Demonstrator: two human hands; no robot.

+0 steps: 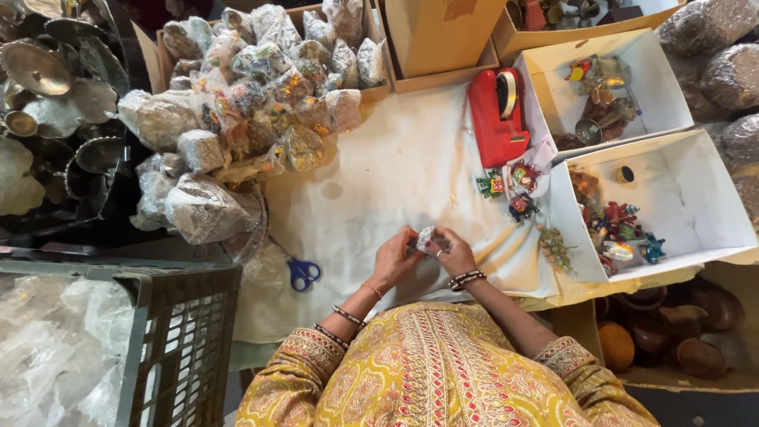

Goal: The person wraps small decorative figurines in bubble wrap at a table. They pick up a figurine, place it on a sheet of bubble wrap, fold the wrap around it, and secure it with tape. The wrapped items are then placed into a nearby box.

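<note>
Left hand (393,257) and right hand (455,251) brought together over the white cloth-covered worktable (395,166), just in front of the body. Fingers of both curled inward and pinching a small clear-wrapped packet (425,239) between the fingertips; packet held just above the cloth, contents too small to tell.

Progress, judged from the layout: a large heap of finished clear-wrapped bundles (261,87) piled at the far left of the table and spilling out of a brown cardboard box (378,88), so a good deal appears done. Loose stock not yet wrapped: a few small red and green trinkets (510,190) and a string of pale beads (555,245) lying on the cloth right of the hands.

Containers: nearer white open box (696,205) holding a cluster of coloured figurines along its left side, mostly bare otherwise. Farther white open box (656,87) holding a small metal cup and assorted bright pieces. Grey plastic crate (186,332) at near left (clear plastic film inside).

Tools: red tape dispenser (496,119) beside the farther box; blue-handled scissors (302,273) left of the hands, untouched.
</note>
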